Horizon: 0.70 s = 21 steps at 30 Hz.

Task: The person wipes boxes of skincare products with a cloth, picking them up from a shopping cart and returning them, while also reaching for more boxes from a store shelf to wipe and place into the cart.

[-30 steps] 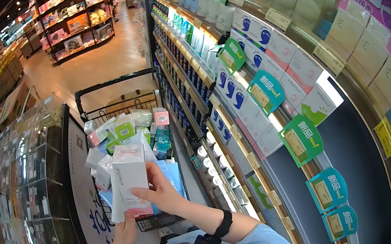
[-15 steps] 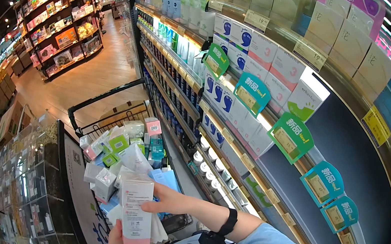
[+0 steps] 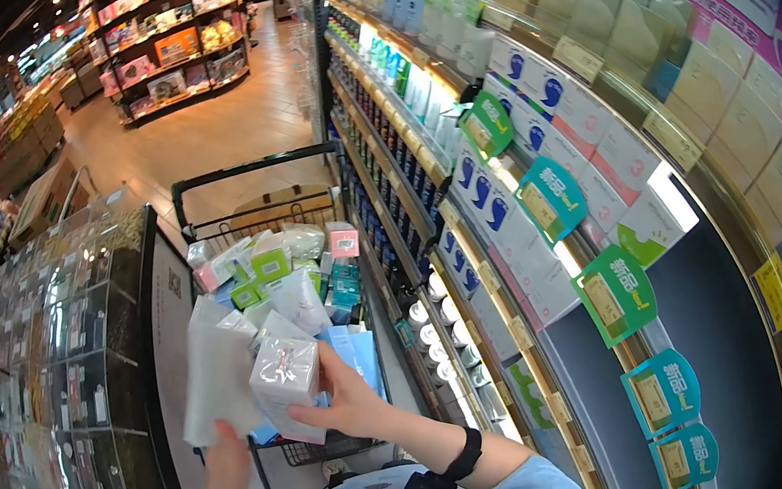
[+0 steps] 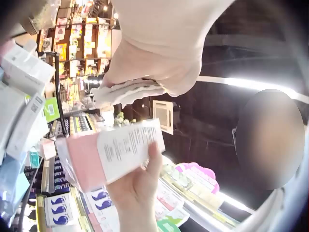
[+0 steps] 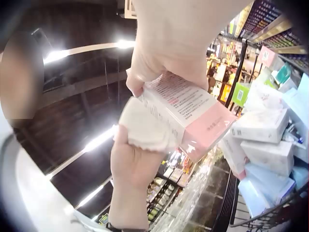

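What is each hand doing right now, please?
Left hand: closed, holding a white cloth.
Right hand: closed, fingers gripping a white and pink box.

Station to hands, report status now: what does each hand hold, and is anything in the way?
Left hand pinching white sheet. Right hand gripping white-and-pink box. Loaded cart below; no obstruction seen.

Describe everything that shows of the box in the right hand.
The box is oblong and white, with a wide pink band at one end and rows of small print, too blurred to read. It looks like card in clear, shiny film that catches the light. No crushing shows. The right hand grips it near its white end, tilted, above the cart. The left hand's white sheet is beside it; whether they touch is unclear.
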Motion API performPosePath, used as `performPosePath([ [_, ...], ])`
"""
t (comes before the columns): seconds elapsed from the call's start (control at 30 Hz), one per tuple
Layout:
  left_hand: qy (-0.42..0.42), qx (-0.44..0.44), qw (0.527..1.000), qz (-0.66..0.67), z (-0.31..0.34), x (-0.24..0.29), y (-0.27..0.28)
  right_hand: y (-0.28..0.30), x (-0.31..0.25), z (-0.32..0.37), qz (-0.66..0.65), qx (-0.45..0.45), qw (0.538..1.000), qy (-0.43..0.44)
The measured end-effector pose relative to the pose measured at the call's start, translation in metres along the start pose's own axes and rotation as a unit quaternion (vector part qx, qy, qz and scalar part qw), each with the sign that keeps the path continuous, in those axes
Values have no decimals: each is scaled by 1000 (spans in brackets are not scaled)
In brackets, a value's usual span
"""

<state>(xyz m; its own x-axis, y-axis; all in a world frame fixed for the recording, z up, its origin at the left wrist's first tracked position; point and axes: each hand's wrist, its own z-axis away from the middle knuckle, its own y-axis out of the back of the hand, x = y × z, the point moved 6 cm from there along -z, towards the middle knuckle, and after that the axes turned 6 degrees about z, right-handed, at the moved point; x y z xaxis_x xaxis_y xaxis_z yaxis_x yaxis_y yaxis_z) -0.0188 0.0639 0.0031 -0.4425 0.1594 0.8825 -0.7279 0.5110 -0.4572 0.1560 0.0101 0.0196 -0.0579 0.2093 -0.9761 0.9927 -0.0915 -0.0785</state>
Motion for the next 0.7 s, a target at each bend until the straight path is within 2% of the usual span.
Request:
performPosePath([
  [0.1, 8, -71, 993, -96, 11, -24, -17, -4, -5, -1, 8, 15, 999, 44],
  [0.13, 11, -90, 987, -129, 14, -27, -21, 2, -8, 1, -38, 31, 999, 21],
  [0.17, 4, -70, 989, -133, 14, -25, -21, 7, -18, 3, -79, 48, 995, 28],
  [0.2, 36, -94, 986, -133, 14, -27, -27, 12, -31, 6, -107, 68, 991, 30],
  [0.23, 69, -115, 982, -131, 16, -27, -31, 14, -34, 8, -100, 63, 993, 26],
  [0.27, 65, -88, 985, -135, 15, -22, -31, 11, -35, 9, -83, 54, 995, 20],
  [0.33, 111, -79, 989, -59, 14, -17, -33, 3, -25, 7, -74, 24, 997, 11],
  [0.4, 110, -56, 992, -33, 14, -10, -27, -6, -10, 8, 123, -7, 991, 57],
  [0.43, 115, -56, 992, -4, 13, -8, -27, -10, -8, 9, 119, -21, 991, 59],
  [0.5, 99, -30, 995, 4, 12, -7, -29, -6, -5, 13, 40, 36, 998, 31],
  [0.53, 97, -63, 993, -38, 13, -16, -25, -1, -1, 15, -29, 76, 997, 7],
  [0.57, 96, -97, 987, -82, 15, -21, -24, 4, 1, 15, -82, 90, 992, -25],
  [0.67, 112, -98, 988, -47, 15, -27, -23, 11, 3, 10, -113, 93, 989, -25],
  [0.7, 125, -108, 986, -29, 17, -32, -21, 9, -2, 9, -170, 112, 978, -40],
])
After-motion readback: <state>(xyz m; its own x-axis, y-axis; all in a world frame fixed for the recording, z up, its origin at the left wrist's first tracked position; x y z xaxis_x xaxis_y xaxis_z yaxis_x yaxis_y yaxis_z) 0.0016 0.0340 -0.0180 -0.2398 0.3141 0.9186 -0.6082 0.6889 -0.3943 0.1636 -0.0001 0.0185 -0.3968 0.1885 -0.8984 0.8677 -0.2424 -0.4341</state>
